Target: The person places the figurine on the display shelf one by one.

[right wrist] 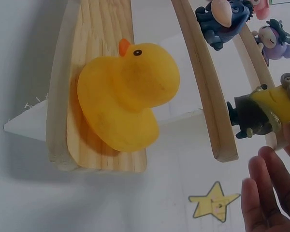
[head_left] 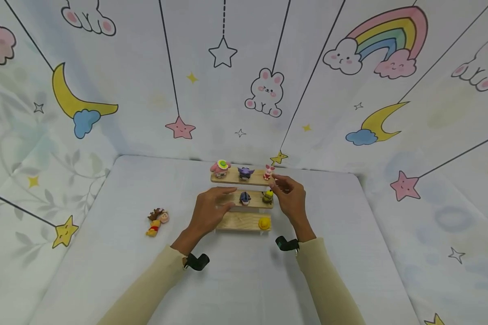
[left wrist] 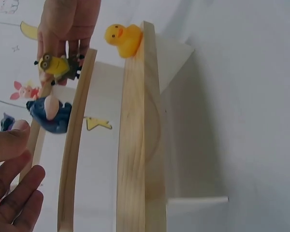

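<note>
Hands at frame centre: left hand lay flat, fingers straight, steadying the 3-step wooden shelf; right hand, fingers loosely open and empty, hovered beside the yellow minion figure on the middle step.

A child's play corner or nursery-style booth: fabric walls printed with rainbows, moons, stars and bunnies enclose a cloth-covered table, where a small wooden step shelf near its far edge displays toy figurines.
</note>
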{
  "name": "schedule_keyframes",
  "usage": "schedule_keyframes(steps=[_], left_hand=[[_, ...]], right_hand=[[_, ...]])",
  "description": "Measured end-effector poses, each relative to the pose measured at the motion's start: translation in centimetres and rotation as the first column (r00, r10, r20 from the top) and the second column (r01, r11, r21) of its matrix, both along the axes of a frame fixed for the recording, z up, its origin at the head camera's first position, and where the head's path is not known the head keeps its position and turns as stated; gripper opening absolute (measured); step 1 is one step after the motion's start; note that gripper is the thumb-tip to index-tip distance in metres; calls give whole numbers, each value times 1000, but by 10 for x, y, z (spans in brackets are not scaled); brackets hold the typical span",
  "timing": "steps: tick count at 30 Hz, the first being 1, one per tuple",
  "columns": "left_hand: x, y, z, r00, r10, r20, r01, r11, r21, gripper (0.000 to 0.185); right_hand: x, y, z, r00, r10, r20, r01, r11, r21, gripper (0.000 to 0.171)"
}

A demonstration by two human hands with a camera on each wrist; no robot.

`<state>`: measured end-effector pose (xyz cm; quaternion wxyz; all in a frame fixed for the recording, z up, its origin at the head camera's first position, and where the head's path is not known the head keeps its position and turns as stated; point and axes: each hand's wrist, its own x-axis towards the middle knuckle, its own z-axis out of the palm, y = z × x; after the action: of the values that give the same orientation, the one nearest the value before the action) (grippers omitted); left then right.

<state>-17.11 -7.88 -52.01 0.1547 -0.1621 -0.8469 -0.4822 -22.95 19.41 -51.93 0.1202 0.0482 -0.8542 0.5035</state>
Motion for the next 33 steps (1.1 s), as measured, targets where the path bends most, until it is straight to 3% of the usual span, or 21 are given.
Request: schedule_keyframes(steps=[7, 13, 20, 33], left_hand=[[8, -30, -3, 999, 47, 10, -47, 999, -7, 44], [14, -59, -6, 992, 124, 7, -123, 992, -32, 43], [19, -95, -16, 979, 205, -16, -206, 977, -49, 45], [27, -151, -33, 942, 331, 56, -322, 939, -122, 40]], right_hand=[[1, 1, 0, 1000, 5, -13, -5, 1000, 1, 30], [1, 1, -1, 1000, 4, -5, -4, 1000, -18, 29], [1, 0, -1, 1000, 4, 6, -4, 1000, -23, 29], [3, -1, 2, 1000, -12, 25, 12, 1000, -11, 30]])
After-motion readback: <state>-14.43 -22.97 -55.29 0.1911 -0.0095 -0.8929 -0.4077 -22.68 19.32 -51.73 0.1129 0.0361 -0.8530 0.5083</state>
